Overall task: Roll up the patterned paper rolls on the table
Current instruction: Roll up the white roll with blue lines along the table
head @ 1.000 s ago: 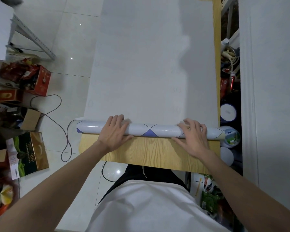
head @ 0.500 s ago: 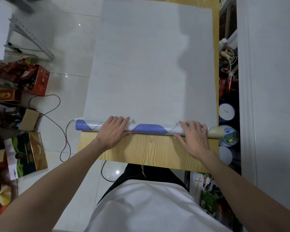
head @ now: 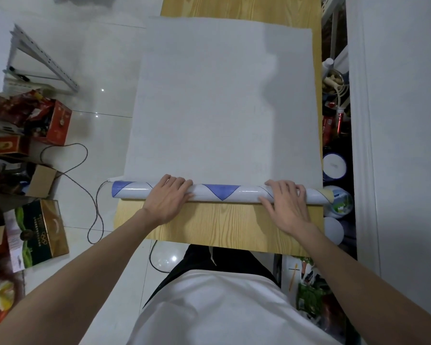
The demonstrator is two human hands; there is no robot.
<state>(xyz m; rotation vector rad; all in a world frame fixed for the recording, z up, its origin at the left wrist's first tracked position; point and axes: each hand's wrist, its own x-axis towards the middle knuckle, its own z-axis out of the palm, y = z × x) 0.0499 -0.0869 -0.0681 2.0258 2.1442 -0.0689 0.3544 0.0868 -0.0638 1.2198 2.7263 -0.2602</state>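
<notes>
Change noted: the roll (head: 220, 192) has turned under the palms. Half a second ago a long blue band faced up at mid-length, and a second ago only crossed lines showed there. A blue triangle sits there now.

Left hand (head: 168, 199): same station as before, left of centre. Fingers nearly straight and laid over the top of the roll, pressing, not gripping.

Roll: lies across the near part of the bench (head: 224, 225). Its left end overhangs the bench edge and its right end reaches the right edge.

Sheet (head: 222, 103): mostly unrolled, plain side up, running away from the roll. Its far edge now sits lower in view with more bare bench beyond it, though head tilt may account for part of that.

Right hand (head: 286, 206): unchanged position near the right end, fingers flat over the roll, heel on the bench.

Assessment: rolling is progressing, but it is early and most of the sheet remains to be taken up.
</notes>
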